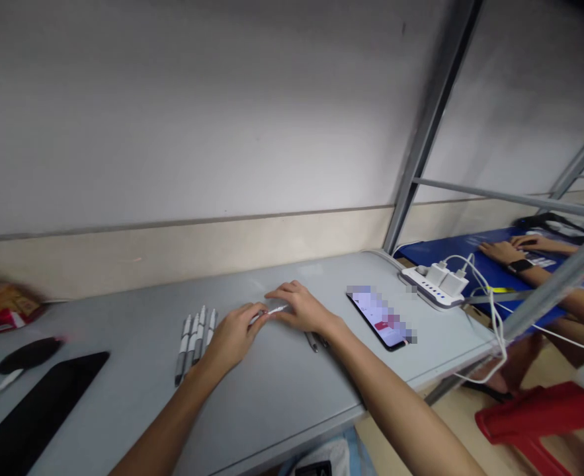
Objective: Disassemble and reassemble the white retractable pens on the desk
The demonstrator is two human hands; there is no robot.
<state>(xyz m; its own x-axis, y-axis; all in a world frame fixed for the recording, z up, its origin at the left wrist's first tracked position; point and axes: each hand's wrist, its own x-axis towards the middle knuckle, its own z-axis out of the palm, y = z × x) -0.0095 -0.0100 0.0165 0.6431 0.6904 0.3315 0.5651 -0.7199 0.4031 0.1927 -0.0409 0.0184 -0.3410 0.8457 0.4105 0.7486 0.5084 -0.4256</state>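
Above the grey desk, my left hand (235, 330) is closed in a pinch on a slim whitish pen (278, 309). My right hand (299, 307) grips the other end between thumb and curved fingers, so the pen lies nearly level between both hands. Its ends are hidden by my fingers. Beside my left wrist, several white-and-grey pens (192, 344) lie side by side in a row, partly covered by my forearm. The tips of more pens (312, 342) show just under my right wrist; the rest of them is hidden.
A lit phone (378, 317) lies right of my right arm. Behind it, a white power strip (431, 285) carries plugs and loose cables. At left are a black mat (48, 403), a dark oval object (28, 355) and a snack packet (4, 304). A co-worker's hands (504, 252) rest at the blue table.
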